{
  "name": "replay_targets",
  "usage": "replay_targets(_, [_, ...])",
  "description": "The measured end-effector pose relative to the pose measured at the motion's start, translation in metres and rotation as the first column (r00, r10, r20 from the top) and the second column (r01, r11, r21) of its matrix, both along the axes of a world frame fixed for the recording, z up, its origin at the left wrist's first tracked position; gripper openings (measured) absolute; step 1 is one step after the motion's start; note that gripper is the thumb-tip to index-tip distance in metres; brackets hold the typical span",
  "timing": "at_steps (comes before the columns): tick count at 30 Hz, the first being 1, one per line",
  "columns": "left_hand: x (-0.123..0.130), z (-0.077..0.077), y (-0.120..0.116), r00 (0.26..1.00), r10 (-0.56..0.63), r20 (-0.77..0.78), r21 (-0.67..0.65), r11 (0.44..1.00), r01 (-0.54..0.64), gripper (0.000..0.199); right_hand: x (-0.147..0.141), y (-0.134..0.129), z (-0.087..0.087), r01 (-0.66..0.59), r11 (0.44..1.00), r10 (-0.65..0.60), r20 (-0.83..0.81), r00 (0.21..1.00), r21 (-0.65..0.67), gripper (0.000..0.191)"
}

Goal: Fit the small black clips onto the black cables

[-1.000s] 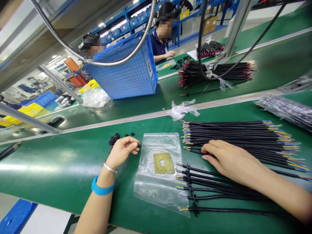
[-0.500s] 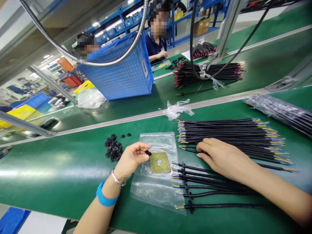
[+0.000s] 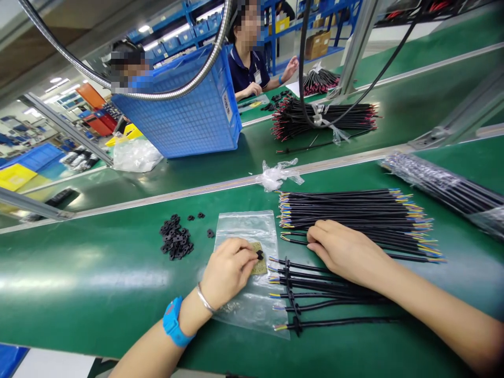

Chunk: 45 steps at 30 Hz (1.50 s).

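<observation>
My left hand (image 3: 230, 268) pinches a small black rubber piece (image 3: 260, 255) between thumb and fingertips. It is over a yellowish square plate (image 3: 258, 268), which lies on a clear plastic bag (image 3: 244, 223) and is partly hidden by the hand. My right hand (image 3: 340, 252) has its fingers closed on a black cable (image 3: 294, 239) with stripped coloured wire ends. Just above it lies a row of similar cables (image 3: 338, 207). Below are several cables (image 3: 326, 323) with black pieces (image 3: 296, 326) fitted near their left ends.
A pile of small black pieces (image 3: 176, 239) sits left of the bag, with a few loose ones nearby. A metal rail (image 3: 173, 194) crosses behind. Beyond it stand a blue crate (image 3: 189, 110) and a tied cable bundle (image 3: 342, 116). A co-worker (image 3: 252, 68) sits opposite. A wrapped cable bundle (image 3: 441, 181) lies right.
My left hand has moved right with the black piece, from the plate's left edge to over the plate. My right hand stays on the cable. The co-worker has raised a hand.
</observation>
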<state>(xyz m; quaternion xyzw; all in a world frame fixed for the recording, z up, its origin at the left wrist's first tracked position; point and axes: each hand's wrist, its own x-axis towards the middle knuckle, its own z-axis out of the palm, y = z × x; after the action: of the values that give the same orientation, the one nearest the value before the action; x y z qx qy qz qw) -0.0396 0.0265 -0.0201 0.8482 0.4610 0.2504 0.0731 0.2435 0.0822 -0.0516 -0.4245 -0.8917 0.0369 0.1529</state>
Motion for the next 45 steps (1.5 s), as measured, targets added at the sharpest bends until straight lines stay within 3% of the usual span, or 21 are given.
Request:
replay_targets(4, [0.010,0.007,-0.002,0.949,-0.047,-0.313,0.043,0.997,0.064,0.009,0.000,-0.001,0.002,-0.002,1.000,0.002,-0.022,1.000,-0.013,0.012])
replay_targets(6, [0.015,0.011,-0.001,0.926,-0.062,-0.372,0.018,0.997,0.074,0.011,-0.001,-0.003,0.006,0.011,1.000,-0.011,-0.039,0.999,-0.010,0.012])
replay_targets(8, [0.017,0.011,-0.001,0.954,-0.076,-0.289,-0.046,0.997,0.065,0.012,-0.005,-0.008,0.014,0.027,1.000,-0.028,-0.112,0.993,-0.007,0.011])
replay_targets(10, [0.018,0.010,-0.001,1.000,-0.013,-0.019,-0.192,0.981,0.010,0.009,-0.011,-0.015,0.023,0.011,1.000,-0.011,-0.240,0.971,0.000,0.009])
replay_targets(11, [0.019,0.009,-0.001,0.984,0.064,0.165,-0.308,0.951,-0.011,0.008,-0.015,-0.020,0.028,-0.018,1.000,0.020,-0.307,0.951,0.010,0.009])
replay_targets(13, [0.020,0.008,-0.002,0.829,0.287,0.481,-0.554,0.832,0.034,0.008,-0.022,-0.030,0.034,-0.101,0.994,0.109,-0.395,0.912,0.041,0.010])
replay_targets(16, [0.023,0.009,-0.003,0.541,0.541,0.643,-0.728,0.651,0.215,0.019,-0.031,-0.041,0.035,-0.200,0.977,0.209,-0.438,0.874,0.068,0.008])
replay_targets(18, [0.025,0.012,-0.004,0.441,0.610,0.659,-0.747,0.601,0.284,0.025,-0.034,-0.043,0.034,-0.221,0.973,0.228,-0.441,0.868,0.068,0.008])
replay_targets(21, [0.025,0.014,-0.005,0.370,0.652,0.661,-0.750,0.570,0.336,0.031,-0.035,-0.043,0.032,-0.220,0.974,0.223,-0.436,0.872,0.059,0.009])
replay_targets(26, [0.024,0.016,-0.008,0.333,0.664,0.669,-0.741,0.563,0.366,0.035,-0.034,-0.043,0.034,-0.189,0.979,0.200,-0.443,0.874,0.069,0.011])
replay_targets(38, [0.020,0.004,-0.009,0.334,0.547,0.768,-0.638,0.603,0.478,0.028,-0.037,-0.047,0.036,-0.094,0.977,0.180,-0.501,0.847,0.191,0.013])
replay_targets(45, [0.019,0.006,-0.010,0.342,0.574,0.744,-0.664,0.574,0.479,0.030,-0.038,-0.048,0.036,-0.075,0.971,0.184,-0.502,0.845,0.229,0.012])
